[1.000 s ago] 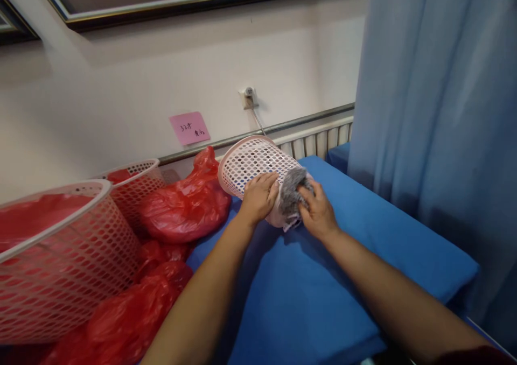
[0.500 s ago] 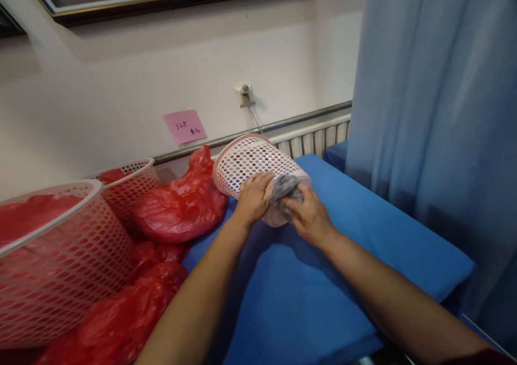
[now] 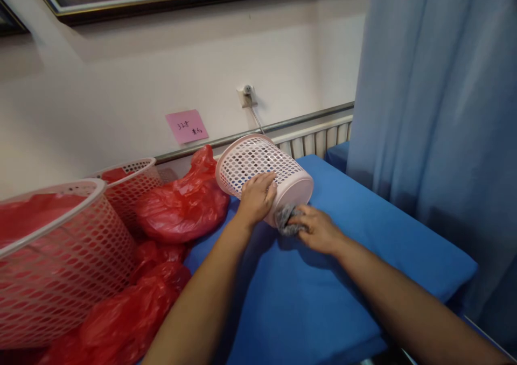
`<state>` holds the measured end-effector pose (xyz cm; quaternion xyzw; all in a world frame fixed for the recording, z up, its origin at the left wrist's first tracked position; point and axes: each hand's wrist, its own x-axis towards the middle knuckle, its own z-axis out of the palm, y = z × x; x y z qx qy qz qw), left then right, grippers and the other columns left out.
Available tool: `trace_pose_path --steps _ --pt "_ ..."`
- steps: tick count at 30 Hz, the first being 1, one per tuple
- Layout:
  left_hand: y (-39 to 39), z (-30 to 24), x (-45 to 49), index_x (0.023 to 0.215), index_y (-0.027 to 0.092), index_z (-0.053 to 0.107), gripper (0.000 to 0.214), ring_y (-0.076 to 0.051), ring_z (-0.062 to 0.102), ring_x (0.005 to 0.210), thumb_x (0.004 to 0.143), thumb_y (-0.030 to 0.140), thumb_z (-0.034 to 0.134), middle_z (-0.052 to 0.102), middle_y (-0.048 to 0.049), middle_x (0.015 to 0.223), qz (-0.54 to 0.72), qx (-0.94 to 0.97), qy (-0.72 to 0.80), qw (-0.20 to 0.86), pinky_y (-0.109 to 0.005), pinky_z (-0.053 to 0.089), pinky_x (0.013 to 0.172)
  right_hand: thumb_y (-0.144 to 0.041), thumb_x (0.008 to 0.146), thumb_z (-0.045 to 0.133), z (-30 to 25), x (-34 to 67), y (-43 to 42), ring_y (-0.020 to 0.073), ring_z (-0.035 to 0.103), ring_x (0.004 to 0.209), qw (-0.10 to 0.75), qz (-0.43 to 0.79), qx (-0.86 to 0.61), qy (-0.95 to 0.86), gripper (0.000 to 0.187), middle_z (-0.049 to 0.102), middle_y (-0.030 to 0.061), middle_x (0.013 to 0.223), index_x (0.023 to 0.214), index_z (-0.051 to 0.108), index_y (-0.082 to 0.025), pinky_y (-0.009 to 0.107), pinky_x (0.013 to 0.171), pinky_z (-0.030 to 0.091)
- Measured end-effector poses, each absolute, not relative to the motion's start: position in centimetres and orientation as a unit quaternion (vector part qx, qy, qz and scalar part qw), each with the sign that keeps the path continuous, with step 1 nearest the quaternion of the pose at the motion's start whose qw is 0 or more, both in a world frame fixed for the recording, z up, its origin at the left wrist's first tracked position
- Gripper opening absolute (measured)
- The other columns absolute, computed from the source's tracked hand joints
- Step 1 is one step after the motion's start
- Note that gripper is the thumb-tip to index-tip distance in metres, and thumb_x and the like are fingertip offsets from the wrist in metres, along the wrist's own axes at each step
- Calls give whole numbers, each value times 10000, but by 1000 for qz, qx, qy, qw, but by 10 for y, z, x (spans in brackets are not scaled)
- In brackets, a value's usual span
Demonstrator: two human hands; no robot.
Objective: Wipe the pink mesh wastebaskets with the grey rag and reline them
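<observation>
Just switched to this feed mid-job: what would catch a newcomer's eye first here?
A pink mesh basket lies on its side on the blue padded surface, centre frame. The left hand rests on its wall and the right hand holds a grey cloth at the lower edge of its base. To the left sit red plastic bags and a larger red-lined basket; a blue curtain fills the right.
</observation>
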<state>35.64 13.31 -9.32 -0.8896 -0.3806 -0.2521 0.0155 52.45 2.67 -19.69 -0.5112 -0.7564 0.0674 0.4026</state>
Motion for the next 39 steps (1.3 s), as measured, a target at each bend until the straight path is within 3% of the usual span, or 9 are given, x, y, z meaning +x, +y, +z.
trace_pose_path --steps 4,8,13,17,22,30,32,35,39 --pt "130 -93 356 1369 203 622 414 -250 541 1338 999 265 446 632 -74 1438 -253 -889 -382 4 -459 368 1167 -233 882 552 -199 552 48 257 578 1228 596 -35 -606 -525 413 550 105 1338 1279 667 -230 402 1088 462" --pt "130 -93 357 1371 195 621 417 -254 529 1351 1003 276 442 633 -71 1439 -255 -887 -384 4 -473 355 1171 -291 927 501 -204 564 59 308 618 1166 414 70 -754 -505 491 549 193 1352 1384 583 -129 444 1025 485" --pt "131 -94 358 1367 212 622 413 -250 537 1338 999 270 444 640 -66 1430 -260 -886 -383 6 -474 364 1161 -216 802 622 -201 546 40 237 672 918 324 138 -723 -594 266 701 101 1053 1029 761 -199 347 881 508" --pt "127 -96 357 1361 206 623 408 -263 533 1342 1002 266 437 638 -79 1430 -269 -882 -387 15 -494 372 1154 -164 743 590 -195 531 29 177 665 881 386 252 -551 -695 259 723 11 968 906 771 -253 269 827 504" --pt "136 -88 349 1330 206 634 391 -257 575 1303 966 276 513 659 -86 1393 -275 -890 -364 12 -472 407 1151 -225 747 570 -202 532 37 202 671 924 534 262 -521 -612 309 718 34 986 986 765 -211 312 879 513" --pt "223 -15 331 1509 144 430 828 -374 266 1538 781 339 775 295 -171 1668 -342 -777 -528 -23 -539 211 1255 -228 722 591 -212 540 47 200 673 885 494 287 -562 -598 325 741 14 952 973 795 -265 308 848 522" --pt "240 -2 326 1418 122 529 770 -397 418 1454 743 368 805 474 -204 1560 -326 -756 -562 -83 -532 338 1192 -237 681 625 -214 542 51 204 676 861 516 291 -577 -562 314 749 5 914 937 805 -272 309 844 525" --pt "250 10 321 1113 120 711 477 -353 688 1133 724 378 806 770 -159 1124 -294 -758 -562 -154 -439 543 983 -258 624 669 -217 549 58 230 692 906 560 284 -601 -495 317 771 14 948 909 809 -255 336 896 524" --pt "231 23 330 982 116 737 313 -269 750 829 794 366 748 785 -117 844 -277 -770 -520 -246 -367 606 750 -344 656 656 -220 564 66 257 716 852 615 277 -631 -384 373 786 43 910 969 797 -200 345 783 560"
